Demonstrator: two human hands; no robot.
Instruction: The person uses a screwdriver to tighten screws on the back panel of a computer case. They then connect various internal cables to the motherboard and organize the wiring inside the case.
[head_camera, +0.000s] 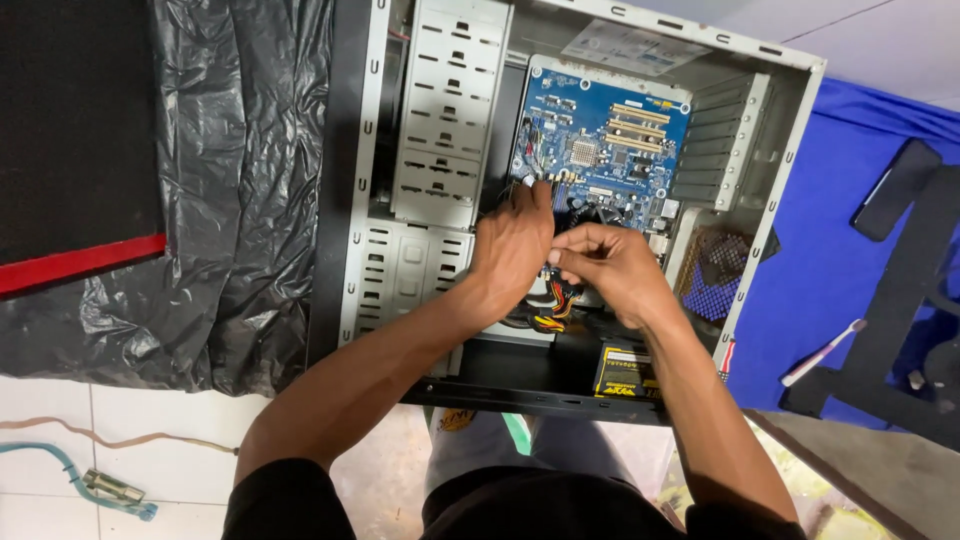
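An open desktop computer case (352, 170) lies on its side below me. A blue motherboard (610, 135) sits inside it toward the back. My left hand (512, 245) reaches in at the board's lower left edge, fingertips on the wiring there. Close beside it, my right hand (610, 265) pinches a connector of the red, yellow and black cable bundle (556, 305), which runs down under both hands. A power supply with a yellow and black label (625, 372) rests at the case's near edge, under my right forearm.
Grey metal drive cages (450, 110) fill the case's left part. Black plastic sheeting (240, 180) and a black board with a red edge (75, 150) lie to the left. On the blue cloth (820, 270) at right lie a dark phone (895, 190), a toothbrush (822, 354) and a black frame (900, 320).
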